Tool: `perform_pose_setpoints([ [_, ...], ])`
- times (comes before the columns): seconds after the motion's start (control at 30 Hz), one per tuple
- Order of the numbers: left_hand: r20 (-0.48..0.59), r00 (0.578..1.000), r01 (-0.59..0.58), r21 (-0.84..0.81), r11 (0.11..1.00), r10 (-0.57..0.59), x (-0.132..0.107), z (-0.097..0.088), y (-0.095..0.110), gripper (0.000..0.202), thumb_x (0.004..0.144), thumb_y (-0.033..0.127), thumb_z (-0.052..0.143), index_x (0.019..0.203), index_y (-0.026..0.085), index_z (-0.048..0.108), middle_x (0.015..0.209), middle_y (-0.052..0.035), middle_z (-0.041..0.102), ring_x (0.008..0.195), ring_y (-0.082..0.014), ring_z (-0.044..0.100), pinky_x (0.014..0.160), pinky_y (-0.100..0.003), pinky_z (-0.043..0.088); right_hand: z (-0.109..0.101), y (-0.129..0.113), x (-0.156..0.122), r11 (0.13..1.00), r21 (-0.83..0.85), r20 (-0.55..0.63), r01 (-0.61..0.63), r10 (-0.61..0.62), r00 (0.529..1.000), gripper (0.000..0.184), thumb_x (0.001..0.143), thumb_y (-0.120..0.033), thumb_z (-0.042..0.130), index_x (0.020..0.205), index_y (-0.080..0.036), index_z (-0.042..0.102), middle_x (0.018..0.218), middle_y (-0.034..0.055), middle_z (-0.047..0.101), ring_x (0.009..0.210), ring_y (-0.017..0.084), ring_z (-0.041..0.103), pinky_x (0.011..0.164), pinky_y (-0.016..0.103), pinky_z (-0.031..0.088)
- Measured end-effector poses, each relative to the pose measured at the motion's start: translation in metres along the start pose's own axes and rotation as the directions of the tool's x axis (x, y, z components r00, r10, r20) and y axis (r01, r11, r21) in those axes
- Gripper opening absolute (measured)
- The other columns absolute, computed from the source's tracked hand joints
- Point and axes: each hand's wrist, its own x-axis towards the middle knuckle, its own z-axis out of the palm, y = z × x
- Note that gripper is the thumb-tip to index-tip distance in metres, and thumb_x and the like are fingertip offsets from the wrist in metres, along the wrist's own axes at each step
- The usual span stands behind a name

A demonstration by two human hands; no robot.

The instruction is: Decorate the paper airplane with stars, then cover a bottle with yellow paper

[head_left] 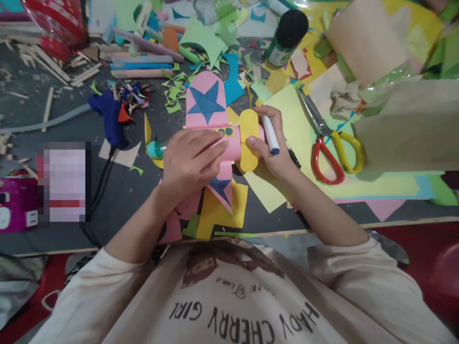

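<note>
While the left hand [193,160] lies over the pink paper-wrapped bottle plane [233,147], fingers slightly apart, thumb hidden so can't tell if it clamps, the right hand [275,145] is clamped on the plane's 3 o'clock end, thumb on the yellow paper strip [248,122]. White marker [269,131], cap probably blue, tucked there too. Plane sits dial centre over dark tabletop [265,222]; scissors [322,125] at 3, blue glue gun [110,117] at 9, black-capped bottle [286,43] at 1.

Pink plane [234,150], blue-star wings [207,101], yel. tail [248,123]; wht marker [269,134] alongside.
</note>
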Motion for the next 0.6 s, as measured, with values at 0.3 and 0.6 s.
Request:
perform_pose_setpoints([
  [0.3,-0.107,0.992,-0.058,0.045,0.997,0.062,0.004,-0.007,0.004,0.025,0.09,0.012,0.059,0.109,0.023,0.07,0.107,-0.008,0.08,0.1,-0.0244,0.077,0.083,-0.04,0.059,0.002,0.011,0.002,1.0,-0.026,-0.001,-0.016,0.016,1.0,0.069,0.08,-0.072,0.069,0.127,-0.033,0.038,0.123,0.0073,0.062,0.108,0.023,0.066,0.089,0.043,0.059],
  [0.6,-0.021,0.995,0.104,0.085,0.991,-0.102,0.001,-0.013,-0.001,0.02,0.096,0.02,0.053,0.106,0.028,0.07,0.11,-0.0037,0.08,0.103,-0.0223,0.076,0.086,-0.042,0.057,0.0,0.015,0.003,0.999,-0.031,0.001,0.033,-0.033,0.999,0.063,0.085,-0.071,0.062,0.127,-0.031,0.039,0.117,0.0063,0.066,0.103,0.021,0.069,0.086,0.038,0.06],
])
